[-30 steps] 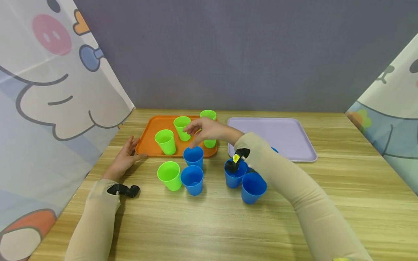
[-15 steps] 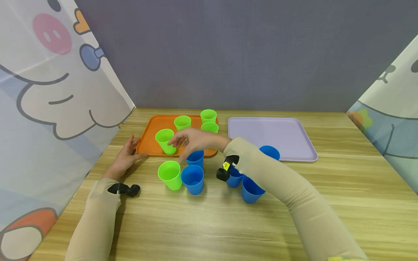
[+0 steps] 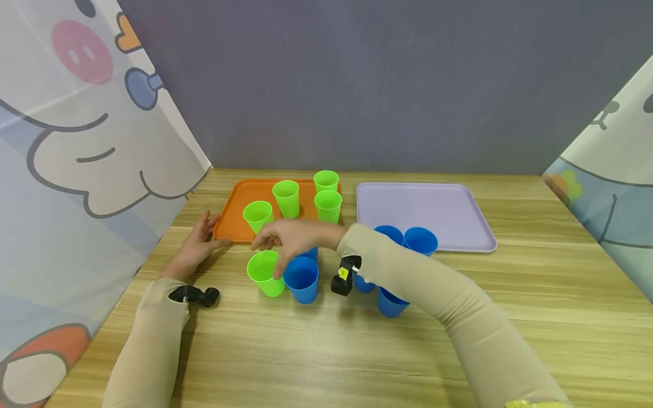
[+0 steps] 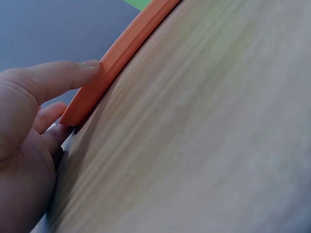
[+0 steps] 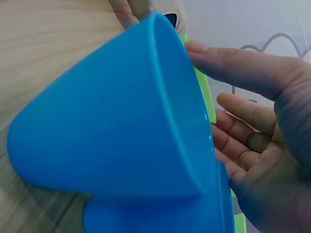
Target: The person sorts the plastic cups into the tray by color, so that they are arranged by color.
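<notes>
At the front left corner of the orange tray, my left hand holds the edge, thumb on the rim and fingers around the corner. My right hand is over the front green cup, fingers loosely bent and apart from the thumb, holding nothing. Beside that green cup stands a blue cup; another blue cup is mostly hidden behind the right hand. In the right wrist view a blue cup fills the near side and largely hides the green cup.
Several green cups stand on the orange tray. A lilac tray lies to its right. More blue cups stand in front of the lilac tray, partly covered by the right sleeve. A grey panel rises behind the table.
My right hand has moved left and toward the front, from above the orange tray to over the front green cup. The left hand has stayed at the tray's corner.
</notes>
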Tool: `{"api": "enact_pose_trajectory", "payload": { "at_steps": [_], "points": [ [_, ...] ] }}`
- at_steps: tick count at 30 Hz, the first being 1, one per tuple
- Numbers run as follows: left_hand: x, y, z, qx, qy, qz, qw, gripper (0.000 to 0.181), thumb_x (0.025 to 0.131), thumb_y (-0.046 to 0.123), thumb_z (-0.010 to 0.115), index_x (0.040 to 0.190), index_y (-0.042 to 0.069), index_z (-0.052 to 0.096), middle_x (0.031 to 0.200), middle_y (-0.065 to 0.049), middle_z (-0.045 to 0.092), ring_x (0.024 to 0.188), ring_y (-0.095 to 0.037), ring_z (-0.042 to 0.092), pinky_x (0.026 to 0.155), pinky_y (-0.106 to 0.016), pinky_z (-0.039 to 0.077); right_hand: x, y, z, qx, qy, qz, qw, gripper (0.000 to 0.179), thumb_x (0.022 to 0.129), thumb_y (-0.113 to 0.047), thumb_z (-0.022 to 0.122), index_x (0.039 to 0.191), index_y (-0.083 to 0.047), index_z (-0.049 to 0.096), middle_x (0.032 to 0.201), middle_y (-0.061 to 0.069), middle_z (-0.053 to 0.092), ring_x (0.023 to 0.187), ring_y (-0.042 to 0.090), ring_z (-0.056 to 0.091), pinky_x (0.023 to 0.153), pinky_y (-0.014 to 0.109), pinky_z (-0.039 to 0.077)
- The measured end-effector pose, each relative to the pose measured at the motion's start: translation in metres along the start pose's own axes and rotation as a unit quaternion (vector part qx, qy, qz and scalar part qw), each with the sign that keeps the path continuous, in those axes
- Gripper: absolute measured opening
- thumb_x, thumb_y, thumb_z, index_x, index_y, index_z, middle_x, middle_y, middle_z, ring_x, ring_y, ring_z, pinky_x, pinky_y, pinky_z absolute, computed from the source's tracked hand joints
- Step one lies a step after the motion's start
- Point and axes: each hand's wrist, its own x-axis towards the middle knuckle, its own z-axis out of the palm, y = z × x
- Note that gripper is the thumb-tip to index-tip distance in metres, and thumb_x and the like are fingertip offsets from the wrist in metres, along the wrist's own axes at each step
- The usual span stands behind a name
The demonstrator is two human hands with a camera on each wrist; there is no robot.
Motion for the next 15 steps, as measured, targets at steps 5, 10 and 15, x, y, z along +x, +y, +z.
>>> {"api": "enact_pose_trajectory", "payload": {
  "at_steps": [5,10,15],
  "points": [
    [0.0,0.0009,0.0007,-0.005,-0.001,-0.004,1.0,0.105,0.093,0.002,0.067,0.156,0.005,-0.017,0.164,-0.022,0.005,0.148,-0.043,0.005,0.119,-0.055,0.005,0.0021,-0.0007,0.001,-0.027,-0.009,-0.005,0.9996,0.068,0.074,-0.012,0.088,0.134,-0.001,0.059,0.129,0.006,0.061,0.115,0.016,0.054,0.099,0.022,0.042],
    [0.0004,0.0003,-0.0003,-0.006,-0.003,-0.002,1.0,0.105,0.093,0.001,0.067,0.156,0.005,-0.017,0.164,-0.022,0.004,0.148,-0.043,0.004,0.118,-0.056,0.005,0.0029,-0.0007,0.0019,-0.037,-0.009,-0.005,0.9993,0.065,0.074,-0.013,0.088,0.132,-0.001,0.062,0.123,0.005,0.061,0.113,0.017,0.054,0.099,0.025,0.043],
    [0.0003,-0.0007,-0.0007,-0.001,-0.003,-0.001,1.0,0.105,0.093,0.001,0.067,0.156,0.004,-0.017,0.163,-0.023,0.004,0.148,-0.044,0.004,0.118,-0.056,0.005,0.0033,-0.001,0.0024,-0.046,-0.009,-0.002,0.9989,0.063,0.074,-0.014,0.088,0.131,-0.003,0.063,0.121,0.004,0.061,0.111,0.015,0.054,0.099,0.028,0.044]
  ]
}}
